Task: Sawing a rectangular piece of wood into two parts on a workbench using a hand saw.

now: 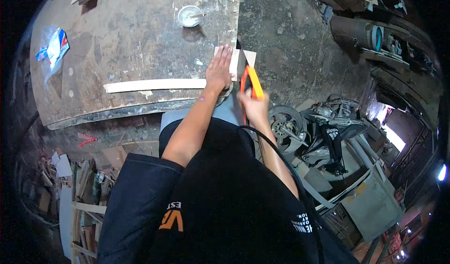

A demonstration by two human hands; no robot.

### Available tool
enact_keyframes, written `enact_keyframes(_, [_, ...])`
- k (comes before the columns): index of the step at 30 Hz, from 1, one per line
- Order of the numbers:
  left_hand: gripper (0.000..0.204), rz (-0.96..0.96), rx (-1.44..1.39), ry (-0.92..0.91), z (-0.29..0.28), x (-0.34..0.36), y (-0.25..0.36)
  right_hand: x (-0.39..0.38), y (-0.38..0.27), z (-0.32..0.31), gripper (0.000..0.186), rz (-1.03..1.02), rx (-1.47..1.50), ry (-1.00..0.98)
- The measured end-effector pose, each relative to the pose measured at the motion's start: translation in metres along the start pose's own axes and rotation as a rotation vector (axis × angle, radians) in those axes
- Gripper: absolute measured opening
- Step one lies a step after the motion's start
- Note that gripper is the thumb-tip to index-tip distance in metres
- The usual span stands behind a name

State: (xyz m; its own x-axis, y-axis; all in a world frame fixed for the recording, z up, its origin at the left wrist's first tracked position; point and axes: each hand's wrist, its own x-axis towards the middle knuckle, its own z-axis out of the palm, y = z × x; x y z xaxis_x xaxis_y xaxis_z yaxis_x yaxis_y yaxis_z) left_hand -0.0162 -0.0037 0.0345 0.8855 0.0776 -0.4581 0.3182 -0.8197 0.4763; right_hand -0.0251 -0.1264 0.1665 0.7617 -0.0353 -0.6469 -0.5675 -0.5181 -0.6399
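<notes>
My left hand (219,70) lies flat, fingers stretched out, pressing a pale wooden board (233,66) at the right edge of the workbench (140,44). The board's far corner juts out past that edge. My right hand (256,107) is wrapped round the orange handle (256,83) of a handsaw. Its dark grey blade (241,63) lies across the board, just right of my left fingers. Whether the teeth are in the wood, I cannot tell. Beside my left wrist, a long pale strip (154,85) runs leftward along the bench's near side.
On the bench stand a bowl of white paste (189,18) with a stick in it and a crumpled plastic bag (56,48). A motorbike (323,128) is parked at right. Wood offcuts (84,184) are piled at lower left. A black cable (281,158) hangs by my right arm.
</notes>
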Motion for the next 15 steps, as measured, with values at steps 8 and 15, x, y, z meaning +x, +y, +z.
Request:
enact_keyframes(8, [0.099, 0.043, 0.072, -0.095, 0.001, 0.009, 0.002, 0.052, -0.013, 0.021, 0.021, -0.042, 0.028, 0.046])
enact_keyframes(15, [0.1, 0.108, 0.005, -0.075, 0.011, -0.009, 0.006, 0.006, -0.001, 0.004, 0.027, 0.047, 0.03, 0.044])
